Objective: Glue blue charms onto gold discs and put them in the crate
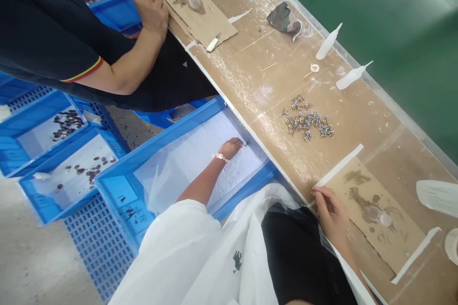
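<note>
My left hand (231, 148), with a pale band at the wrist, reaches down into a large blue bin (121, 167) lined with white sheeting (189, 152). Its fingers are closed around a tiny item near the bin's table-side edge, too small to name. At the table's near edge, my right hand (332, 217) has its thumb and fingers pinched together; something thin may be between them, but I cannot make it out. Beside it lies a stained cardboard sheet (397, 243) with small clear cups (384, 219). Farther along rests a cluster of small blue-and-gold metal pieces (307, 121).
A co-worker's hand (152, 9) rests by another cardboard sheet (214, 21) with a white-handled knife (213, 43). White squeeze bottles (328, 44), a camouflage cloth (282, 18) and thin sticks (269, 66) lie on the table. Smaller blue trays (67, 200) hold dark pieces.
</note>
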`<state>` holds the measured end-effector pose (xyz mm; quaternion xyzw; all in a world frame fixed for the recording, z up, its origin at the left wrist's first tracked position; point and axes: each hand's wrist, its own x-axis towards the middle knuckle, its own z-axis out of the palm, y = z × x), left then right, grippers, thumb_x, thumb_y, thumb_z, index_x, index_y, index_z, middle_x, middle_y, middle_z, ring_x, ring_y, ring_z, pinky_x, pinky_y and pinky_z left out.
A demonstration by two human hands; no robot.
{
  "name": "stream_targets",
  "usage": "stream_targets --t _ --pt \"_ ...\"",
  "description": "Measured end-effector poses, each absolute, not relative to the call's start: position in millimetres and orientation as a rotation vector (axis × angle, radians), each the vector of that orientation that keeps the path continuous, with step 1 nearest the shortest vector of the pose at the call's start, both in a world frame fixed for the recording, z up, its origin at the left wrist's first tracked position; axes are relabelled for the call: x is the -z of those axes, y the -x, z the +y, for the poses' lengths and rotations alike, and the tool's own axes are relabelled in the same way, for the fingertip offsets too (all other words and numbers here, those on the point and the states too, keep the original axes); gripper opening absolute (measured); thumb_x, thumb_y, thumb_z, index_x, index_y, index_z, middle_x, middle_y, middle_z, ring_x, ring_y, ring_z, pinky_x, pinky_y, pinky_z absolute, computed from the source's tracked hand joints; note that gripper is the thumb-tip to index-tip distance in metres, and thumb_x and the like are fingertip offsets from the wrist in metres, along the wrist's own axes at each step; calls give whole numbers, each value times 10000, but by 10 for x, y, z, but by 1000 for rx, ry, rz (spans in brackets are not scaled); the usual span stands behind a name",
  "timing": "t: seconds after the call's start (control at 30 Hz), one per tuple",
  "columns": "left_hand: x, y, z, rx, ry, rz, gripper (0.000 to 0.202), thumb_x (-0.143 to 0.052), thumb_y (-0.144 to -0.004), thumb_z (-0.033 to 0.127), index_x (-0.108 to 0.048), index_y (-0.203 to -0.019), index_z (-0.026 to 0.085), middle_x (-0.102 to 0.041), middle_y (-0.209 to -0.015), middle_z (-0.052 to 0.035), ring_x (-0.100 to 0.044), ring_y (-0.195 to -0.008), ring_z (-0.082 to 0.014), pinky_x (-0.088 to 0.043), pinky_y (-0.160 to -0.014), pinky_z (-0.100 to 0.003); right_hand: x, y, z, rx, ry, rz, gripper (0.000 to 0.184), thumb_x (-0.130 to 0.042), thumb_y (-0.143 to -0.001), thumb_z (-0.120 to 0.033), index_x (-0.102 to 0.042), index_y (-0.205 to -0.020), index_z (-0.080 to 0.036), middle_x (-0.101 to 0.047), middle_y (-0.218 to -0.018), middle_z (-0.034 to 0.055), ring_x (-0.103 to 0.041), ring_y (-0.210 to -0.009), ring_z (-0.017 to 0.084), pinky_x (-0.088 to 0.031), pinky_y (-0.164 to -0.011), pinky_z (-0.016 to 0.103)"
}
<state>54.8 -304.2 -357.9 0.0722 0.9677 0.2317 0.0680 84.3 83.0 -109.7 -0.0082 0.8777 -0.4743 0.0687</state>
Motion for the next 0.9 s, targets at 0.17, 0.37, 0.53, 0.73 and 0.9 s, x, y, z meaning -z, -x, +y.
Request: stream_targets --t 0.17,0.37,0.53,0.73,0.9 --pt "3608 -560 -3024 -713 -221 2942 202 -575 -946 301 -636 -1054 142 -663 -1045 -66 -647 -949 -184 -561 -844 -392 1106 -857 844 1413 73 2691 185 -584 -930 -348 -694 -940 -199 -660 -854 49 -585 -613 135 -477 -515 245" --pt "3605 -533 -2975 -695 -252 2965 179 -575 -947 294 -644 -1007 141 -668 -1011 -59 -649 -920 -173 -565 -825 -376 1087 -848 833 1355 106 2725 211 -572 -930 -357 -696 -921 -186 -676 -855 68 -622 -668 163 -492 -537 261" --pt "3559 -403 -2970 -642 -305 2977 186 -573 -948 301 -644 -1017 143 -668 -1017 -60 -648 -920 -174 -565 -824 -377 1092 -836 816 1346 125 2752 218 -574 -924 -359 -697 -906 -181 -677 -828 67 -613 -638 157 -486 -520 260" --pt "3524 -93 -2925 -578 -335 2977 242 -581 -943 336 -635 -1075 141 -664 -1061 -76 -650 -942 -187 -563 -835 -393 1126 -835 833 1312 117 2777 249 -574 -915 -391 -702 -906 -177 -687 -841 79 -633 -695 183 -501 -568 286" --pt "3488 81 -2873 -561 -288 2984 255 -591 -934 349 -644 -1055 130 -668 -1084 -85 -646 -995 -208 -544 -878 -425 1104 -842 831 1289 111 2786 246 -570 -919 -391 -695 -903 -180 -678 -841 72 -622 -705 181 -488 -587 288"
